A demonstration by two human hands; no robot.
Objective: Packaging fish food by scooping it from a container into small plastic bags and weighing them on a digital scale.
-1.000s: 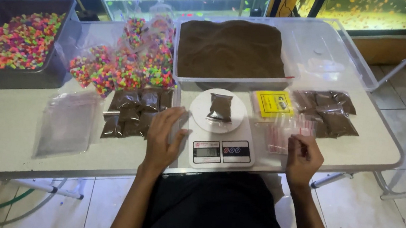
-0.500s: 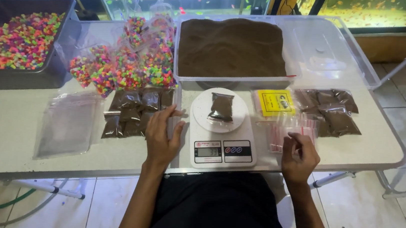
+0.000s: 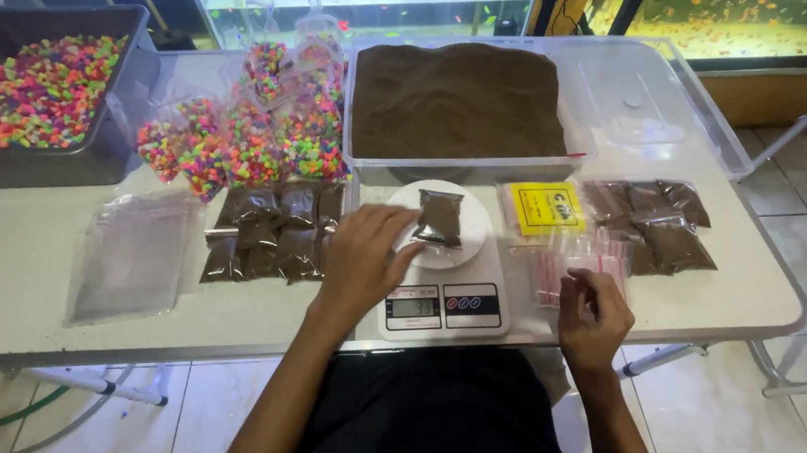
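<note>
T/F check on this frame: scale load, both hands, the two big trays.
1. A small brown packet lies on the scale. True.
2. The left hand is inside the grey tray. False: it reaches toward the scale's platter.
3. The right hand is at the clear empty bags. True.
4. The clear tub holds coloured gravel. False: brown granules; the gravel is in the grey tray.

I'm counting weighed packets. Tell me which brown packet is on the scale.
The single small brown packet on the white scale, by the left hand; the others lie in piles on the table either side.
</note>
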